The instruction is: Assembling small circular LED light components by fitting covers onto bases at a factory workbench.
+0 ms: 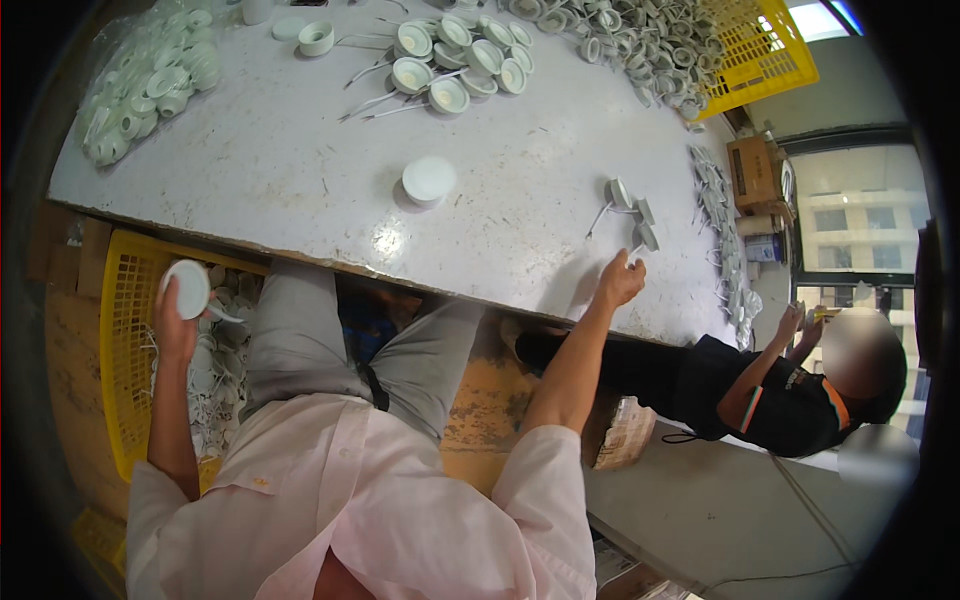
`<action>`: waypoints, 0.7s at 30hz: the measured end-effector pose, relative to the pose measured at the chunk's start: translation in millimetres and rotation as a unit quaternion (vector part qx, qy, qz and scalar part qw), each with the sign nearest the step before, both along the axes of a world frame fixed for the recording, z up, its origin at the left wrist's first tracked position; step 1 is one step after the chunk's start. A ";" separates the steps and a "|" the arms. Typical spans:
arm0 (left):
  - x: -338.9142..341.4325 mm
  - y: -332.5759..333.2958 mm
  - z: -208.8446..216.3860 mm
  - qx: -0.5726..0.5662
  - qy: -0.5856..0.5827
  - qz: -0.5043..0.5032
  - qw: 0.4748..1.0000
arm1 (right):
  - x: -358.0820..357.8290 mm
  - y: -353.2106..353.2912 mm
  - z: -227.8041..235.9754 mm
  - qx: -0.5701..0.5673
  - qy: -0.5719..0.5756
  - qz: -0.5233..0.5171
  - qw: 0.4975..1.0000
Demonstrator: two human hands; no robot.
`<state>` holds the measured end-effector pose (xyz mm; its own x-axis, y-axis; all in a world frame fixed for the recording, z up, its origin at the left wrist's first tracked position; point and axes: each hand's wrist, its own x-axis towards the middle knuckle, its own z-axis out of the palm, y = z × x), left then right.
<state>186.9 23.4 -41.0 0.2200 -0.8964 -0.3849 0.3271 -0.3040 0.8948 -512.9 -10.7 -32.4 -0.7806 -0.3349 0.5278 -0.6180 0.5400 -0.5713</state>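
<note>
My left hand (178, 318) grips a round white lamp (187, 289) by its rim, with a pale wire trailing from it. It is held over a yellow plastic basket (118, 350) beside my left leg, in which many white lamps with wires lie. Out over the table, my right hand (622, 280) has its fingers pinched together just below a few small round lamp parts (645, 212) with white wires. What sits between those fingertips is too small to make out. A white round lamp (429, 181) lies alone at mid-table.
On the white table (300, 180), a cluster of wired lamp parts (450, 60) lies at the back. A clear bag of white parts (155, 85) is far left. Many grey parts (640, 45) spill by a yellow crate (765, 60). A co-worker (780, 390) sits at right.
</note>
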 end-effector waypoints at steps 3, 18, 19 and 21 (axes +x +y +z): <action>49.0 18.0 -37.0 0.061 -0.064 0.003 0.996 | -41.8 -2.3 -15.8 0.098 -0.004 -0.086 0.991; 174.3 90.9 -241.5 0.408 -0.290 0.101 0.860 | 36.3 63.4 8.4 -0.108 -0.346 0.111 0.926; 260.9 124.5 -251.5 0.405 -0.311 0.139 0.848 | 65.6 45.3 0.1 -0.130 -0.410 0.141 0.892; 250.3 113.4 -267.4 0.066 -0.582 -0.232 0.776 | 94.3 48.2 7.7 -0.114 -0.426 0.150 0.885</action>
<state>437.2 136.7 -308.3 0.1530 -0.9526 -0.2629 -0.8524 -0.2619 0.4527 -418.6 37.5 -24.7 -0.8217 -0.5554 -0.1276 -0.0076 0.2346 -0.9721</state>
